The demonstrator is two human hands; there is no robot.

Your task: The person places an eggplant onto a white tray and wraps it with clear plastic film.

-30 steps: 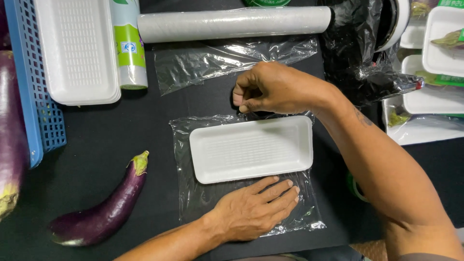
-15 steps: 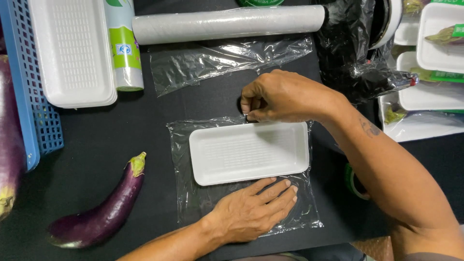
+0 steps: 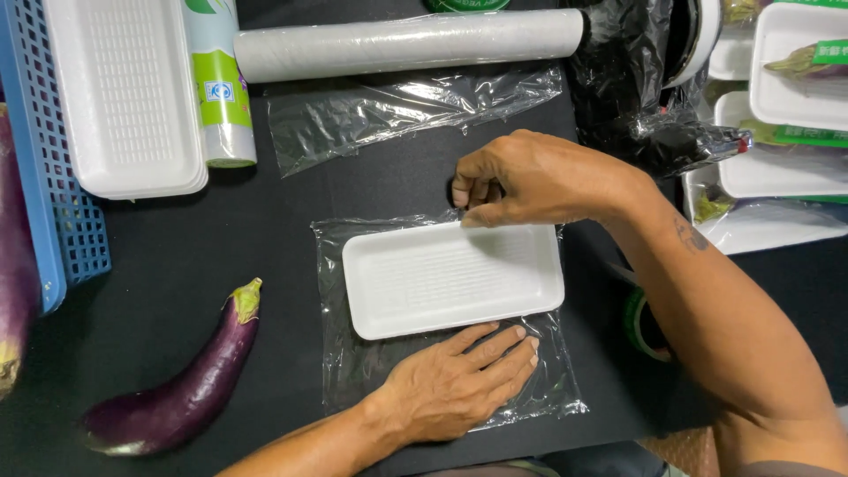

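Head view, looking down on a black surface (image 3: 265, 230). A white foam tray (image 3: 452, 279) lay open side up near the middle of the surface, resting on a cut sheet of clear film (image 3: 442, 389) whose margins showed beyond the tray on every side. The left hand (image 3: 459, 384) lay flat, fingers spread, on the film's near margin, touching the tray's near edge; it pinned rather than gripped. The right hand (image 3: 530, 181) sat at the tray's far edge with thumb and forefinger pinched together in a narrow grip, apparently on the film's far margin (the film itself was hard to make out between the fingertips). A roll of film (image 3: 406, 42) lay along the far edge, a second loose sheet (image 3: 406, 110) just before it. An eggplant (image 3: 181, 389) lay toward the near left corner, well apart from the tray; a stack of empty trays (image 3: 124, 97) rested in a blue basket (image 3: 53, 212) at the left edge. Judged from this layout, the step would go best with the flat hand holding the sheet still while the pinch drew the far margin out smooth.
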